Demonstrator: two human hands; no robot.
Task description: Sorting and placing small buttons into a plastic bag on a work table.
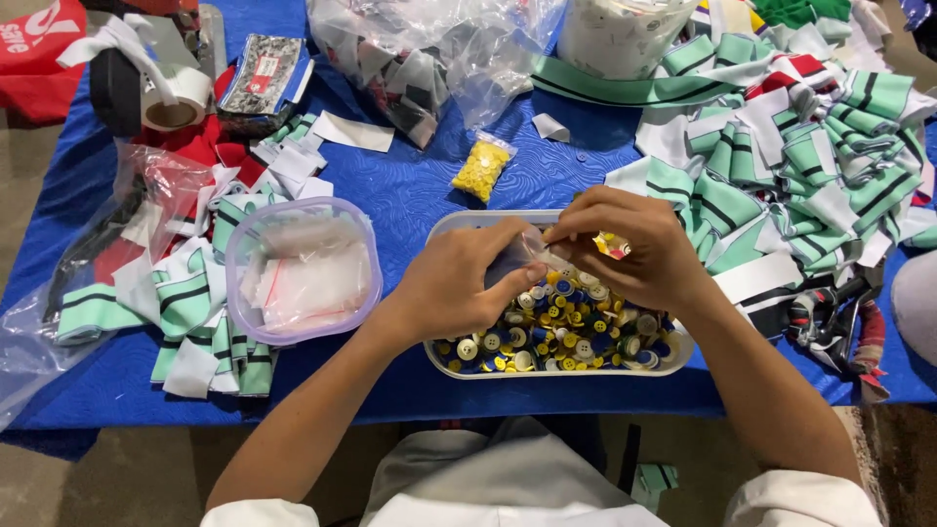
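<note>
- Both hands meet over the white tray [459,222] of mixed buttons [561,332], hard against the table's near edge.
- Left hand [454,288] pinches a small clear bag [517,256]; right hand [630,249] grips its other side, fingers curled.
- Fabric strips [781,166] crowd the right edge; a lidded tub [303,268] sits left.
- Open blue cloth [410,185] lies behind.

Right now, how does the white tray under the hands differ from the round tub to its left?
The white tray is oblong and opaque and holds mixed yellow, blue and white buttons; the round tub is see-through with a purplish rim and holds clear little bags. Both hands, left hand and right hand, work over the tray, pinching a small clear bag; nobody touches the tub. Both sit open on the blue tablecloth.
</note>
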